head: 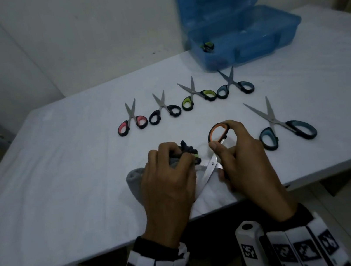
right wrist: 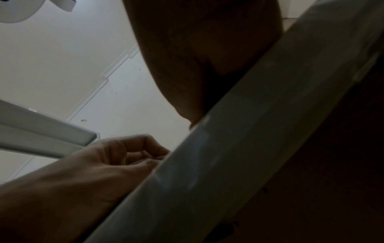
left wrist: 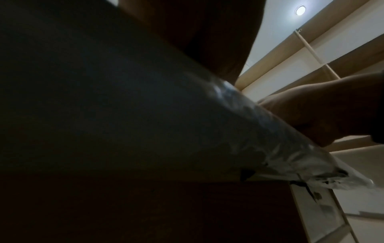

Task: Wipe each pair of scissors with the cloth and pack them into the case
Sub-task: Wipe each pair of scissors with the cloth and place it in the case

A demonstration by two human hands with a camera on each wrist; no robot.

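My right hand (head: 229, 147) grips orange-handled scissors (head: 214, 163) by the handles, blades spread and pointing down toward me. My left hand (head: 171, 168) holds a bunched grey and dark cloth (head: 134, 178) against one blade. Both hands hover near the table's front edge. An open blue case (head: 244, 36) stands at the back right with one pair of scissors (head: 208, 46) inside. The wrist views look up past the table edge; in the right wrist view the left hand (right wrist: 124, 156) shows with curled fingers.
Several scissors lie on the white table (head: 61, 174): a red-handled pair (head: 131, 121), a black pair (head: 164, 110), a green pair (head: 196, 96), a grey-blue pair (head: 233, 85) and a large teal pair (head: 284, 127) at the right.
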